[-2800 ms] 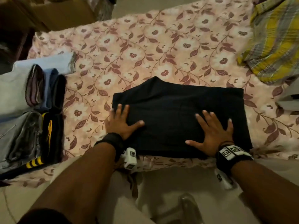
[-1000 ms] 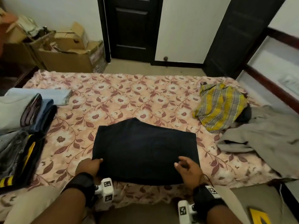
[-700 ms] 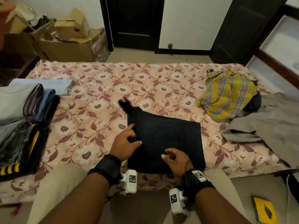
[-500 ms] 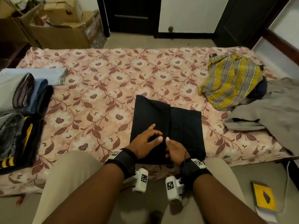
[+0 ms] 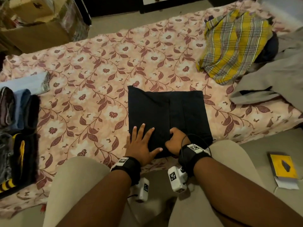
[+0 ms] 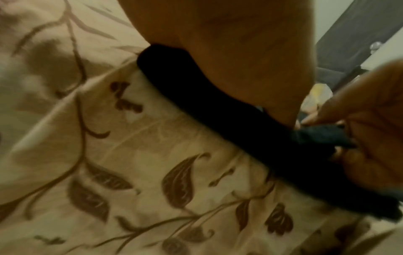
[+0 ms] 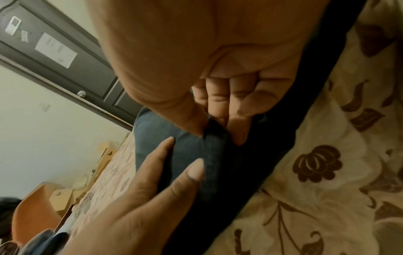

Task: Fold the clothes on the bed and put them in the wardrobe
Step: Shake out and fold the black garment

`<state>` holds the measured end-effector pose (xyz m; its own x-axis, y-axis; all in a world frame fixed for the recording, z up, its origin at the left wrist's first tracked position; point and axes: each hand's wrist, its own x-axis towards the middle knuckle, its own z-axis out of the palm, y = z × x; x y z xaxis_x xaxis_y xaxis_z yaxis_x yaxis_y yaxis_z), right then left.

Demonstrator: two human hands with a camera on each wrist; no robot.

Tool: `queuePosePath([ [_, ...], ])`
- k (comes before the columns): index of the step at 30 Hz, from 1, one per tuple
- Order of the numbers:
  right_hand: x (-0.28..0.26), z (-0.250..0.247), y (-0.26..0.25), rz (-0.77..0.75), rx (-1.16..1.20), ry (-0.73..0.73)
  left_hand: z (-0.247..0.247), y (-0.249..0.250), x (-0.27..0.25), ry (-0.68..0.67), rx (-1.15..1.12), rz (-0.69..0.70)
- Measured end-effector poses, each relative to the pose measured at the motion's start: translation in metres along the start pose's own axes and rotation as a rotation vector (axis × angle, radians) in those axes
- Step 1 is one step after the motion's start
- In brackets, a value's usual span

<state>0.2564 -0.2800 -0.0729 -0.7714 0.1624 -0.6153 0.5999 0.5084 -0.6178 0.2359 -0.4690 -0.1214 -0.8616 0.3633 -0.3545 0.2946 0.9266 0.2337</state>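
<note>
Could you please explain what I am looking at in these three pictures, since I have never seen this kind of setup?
No machine here: a person wears one camera on the head and one on each wrist. The head view looks down at a bed. The left hand lies flat on a folded black garment, and the right hand pinches its near edge. The wrist views show the same hands and dark cloth close up. A pile of folded clothes sits at the left; a yellow checked cloth and a grey garment lie unfolded at the right.
</note>
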Motion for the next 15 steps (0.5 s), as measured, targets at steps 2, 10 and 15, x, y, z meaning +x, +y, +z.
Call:
queuePosePath([
  [2,-0.003,0.001,-0.005,0.008,-0.017,0.007,-0.022,0.002,0.013,0.123,-0.107,0.005],
  [10,0.000,-0.004,-0.015,0.043,-0.062,-0.085,-0.101,0.009,0.133,-0.033,0.190,0.186],
  [15,0.003,-0.007,-0.005,-0.014,-0.053,-0.099,-0.090,0.002,0.166,-0.263,0.252,0.142],
])
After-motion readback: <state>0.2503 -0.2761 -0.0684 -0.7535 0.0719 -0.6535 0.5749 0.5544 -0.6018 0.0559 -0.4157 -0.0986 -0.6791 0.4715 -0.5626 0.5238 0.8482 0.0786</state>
